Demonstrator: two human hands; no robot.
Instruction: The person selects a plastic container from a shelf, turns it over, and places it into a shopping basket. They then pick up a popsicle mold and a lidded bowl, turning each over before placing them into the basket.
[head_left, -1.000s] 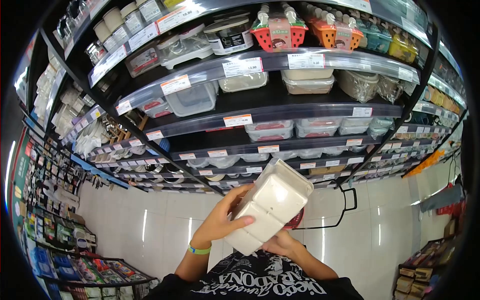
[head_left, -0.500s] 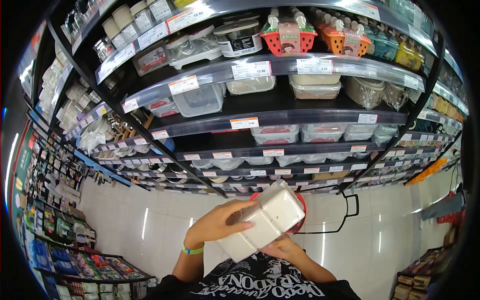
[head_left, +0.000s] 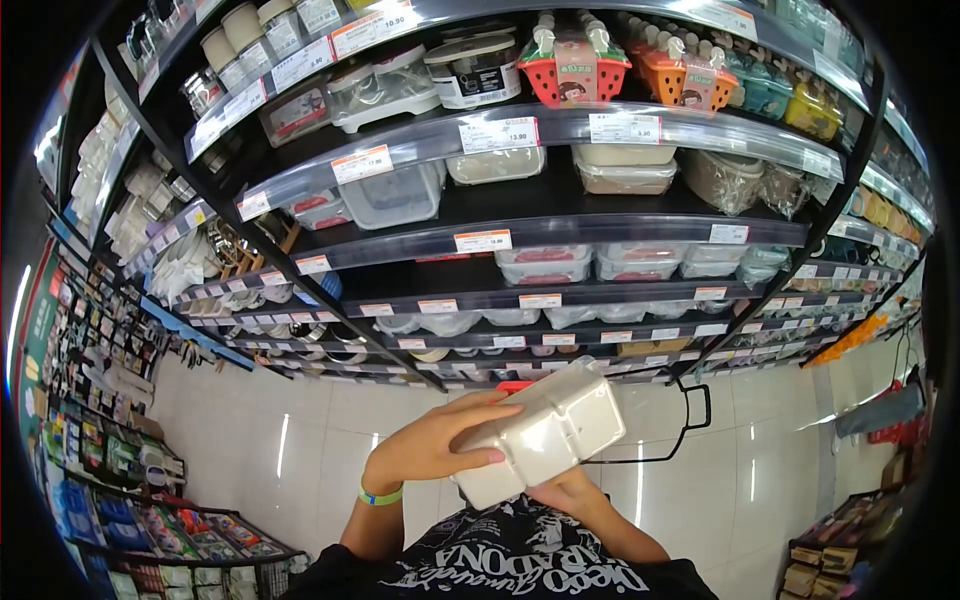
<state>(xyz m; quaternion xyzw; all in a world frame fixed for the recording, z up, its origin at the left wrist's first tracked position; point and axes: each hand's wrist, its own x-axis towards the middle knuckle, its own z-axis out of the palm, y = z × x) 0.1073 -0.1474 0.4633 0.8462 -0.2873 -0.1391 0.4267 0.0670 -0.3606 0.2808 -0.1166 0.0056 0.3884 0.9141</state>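
Observation:
A cream-coloured plastic box (head_left: 540, 440), divided into sections and shiny as if wrapped, is held tilted in front of my chest. My left hand (head_left: 430, 440) grips its left part, with the thumb across the near face and the fingers over the far edge. A green and yellow band circles that wrist. Under the lower right edge, my right hand (head_left: 570, 492) supports the box; most of its fingers are hidden behind it. Beyond the box, part of a red basket (head_left: 516, 386) shows near the floor.
Shelves ahead carry clear-lidded containers (head_left: 395, 195), strawberry-patterned baskets (head_left: 573, 75) and price tags. A black metal handle frame (head_left: 690, 410) stands out over the tiled floor (head_left: 300, 450). Racks of packaged goods (head_left: 190, 530) stand at lower left, with boxes (head_left: 815, 570) at lower right.
The box has turned slightly in my hands and shifted a little to the right, showing more of its side and covering more of the red basket. Both hands keep their hold.

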